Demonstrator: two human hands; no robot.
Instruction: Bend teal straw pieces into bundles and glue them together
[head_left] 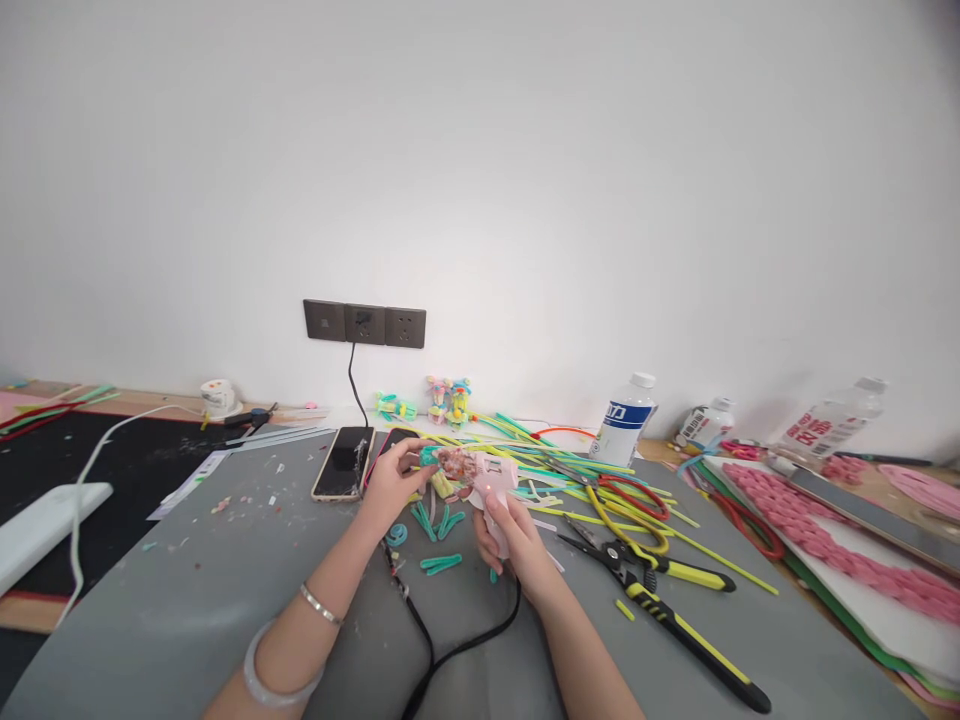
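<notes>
My right hand (508, 530) is wrapped round the handle of a pale pink hot glue gun (499, 472). The gun points left, and its nozzle end (454, 462) is crusted with brownish residue. In the fingers of my left hand (394, 475) is a small teal pipe-cleaner piece (429, 456), pinched right by the nozzle tip; whether they touch I cannot tell. Below lie folded teal pipe-cleaner pieces (441, 564) and a teal coil (397, 535). A yellowish piece (442, 486) is partly hidden behind the gun.
Black-and-yellow pliers (637, 580) lie right of my hand, near loose pipe cleaners (570, 465). A phone (343, 462) rests left, small pipe-cleaner figures (450, 400) stand at the wall, a bottle (624, 420) is behind. A black cord (480, 640) trails across the grey mat (247, 600).
</notes>
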